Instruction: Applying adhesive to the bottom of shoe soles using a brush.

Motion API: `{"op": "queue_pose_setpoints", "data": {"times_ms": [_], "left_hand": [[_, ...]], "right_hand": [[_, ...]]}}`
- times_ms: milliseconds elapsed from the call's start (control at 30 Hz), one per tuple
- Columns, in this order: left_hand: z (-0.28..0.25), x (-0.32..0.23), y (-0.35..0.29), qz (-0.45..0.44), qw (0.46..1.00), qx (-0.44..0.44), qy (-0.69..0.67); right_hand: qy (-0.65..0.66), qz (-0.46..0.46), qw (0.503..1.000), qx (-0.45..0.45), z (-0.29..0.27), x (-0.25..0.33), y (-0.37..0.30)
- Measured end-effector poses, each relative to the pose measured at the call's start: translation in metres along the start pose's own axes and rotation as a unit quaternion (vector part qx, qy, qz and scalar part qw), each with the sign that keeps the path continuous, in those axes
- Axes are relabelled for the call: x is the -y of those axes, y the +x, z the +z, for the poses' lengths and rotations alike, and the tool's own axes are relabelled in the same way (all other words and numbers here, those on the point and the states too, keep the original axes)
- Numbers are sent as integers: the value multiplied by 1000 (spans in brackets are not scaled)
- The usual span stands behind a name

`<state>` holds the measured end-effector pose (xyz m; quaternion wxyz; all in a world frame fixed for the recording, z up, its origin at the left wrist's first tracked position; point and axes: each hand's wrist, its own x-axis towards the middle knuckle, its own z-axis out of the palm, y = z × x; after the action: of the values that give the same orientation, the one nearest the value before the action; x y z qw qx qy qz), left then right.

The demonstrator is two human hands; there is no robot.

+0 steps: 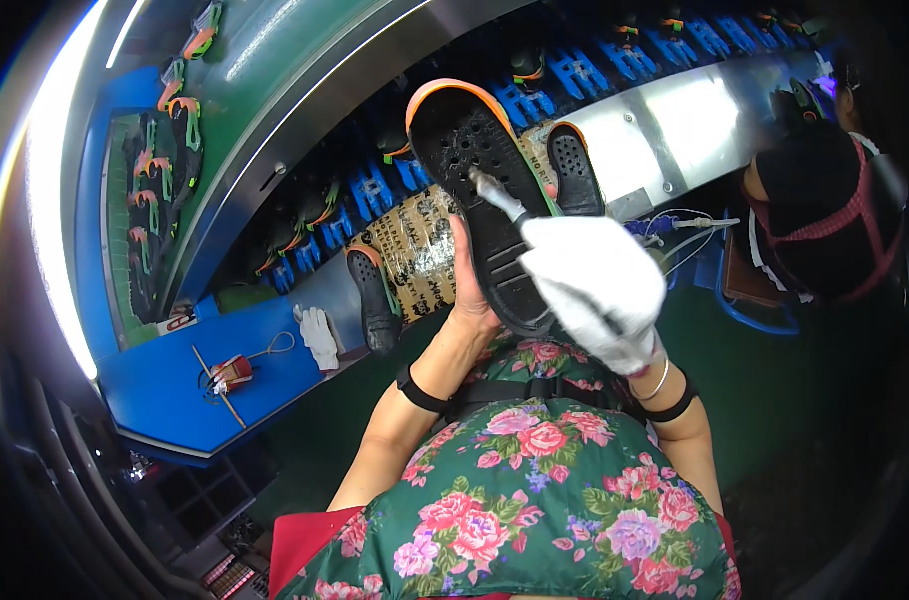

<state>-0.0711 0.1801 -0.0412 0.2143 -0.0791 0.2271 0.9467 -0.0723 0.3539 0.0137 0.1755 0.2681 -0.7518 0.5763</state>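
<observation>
My bare left hand (472, 280) grips a black shoe sole (445, 140) by its left edge and holds it up in front of me. The sole has an orange rim at its far end and several round holes. My right hand (595, 285), in a white glove, is closed around a brush (495, 192). Its pale bristles touch the holed part of the sole. Another black sole (577, 170) lies behind to the right, and one more (375, 300) to the left, near a brown taped pad (415, 245).
Blue holders (580, 75) with shoe parts line the metal conveyor. On the blue side table (165, 400) stand a red pot (233, 374) with a stick across it and a white glove (318, 338). A co-worker (825, 215) sits at the right.
</observation>
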Motion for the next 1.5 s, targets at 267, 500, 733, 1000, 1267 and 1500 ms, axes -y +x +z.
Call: {"op": "queue_pose_setpoints", "data": {"times_ms": [267, 500, 733, 1000, 1267, 1500], "left_hand": [[10, -1, 3, 21, 994, 19, -110], [2, -14, 9, -18, 993, 76, -89], [-1, -17, 17, -17, 988, 118, -99], [7, -17, 14, -6, 994, 49, -96], [-7, -26, 14, -57, 991, 84, -83], [-22, -39, 18, -136, 975, 174, -30]], "right_hand": [[89, 46, 994, -51, 8, -3, -13], [122, -23, 990, 63, 5, -3, -22], [106, -37, 992, 58, 10, 8, -26], [62, -50, 992, 103, -4, 4, -35], [44, -38, 995, 85, -5, -3, -37], [225, 63, 964, 127, -7, -1, -36]]}}
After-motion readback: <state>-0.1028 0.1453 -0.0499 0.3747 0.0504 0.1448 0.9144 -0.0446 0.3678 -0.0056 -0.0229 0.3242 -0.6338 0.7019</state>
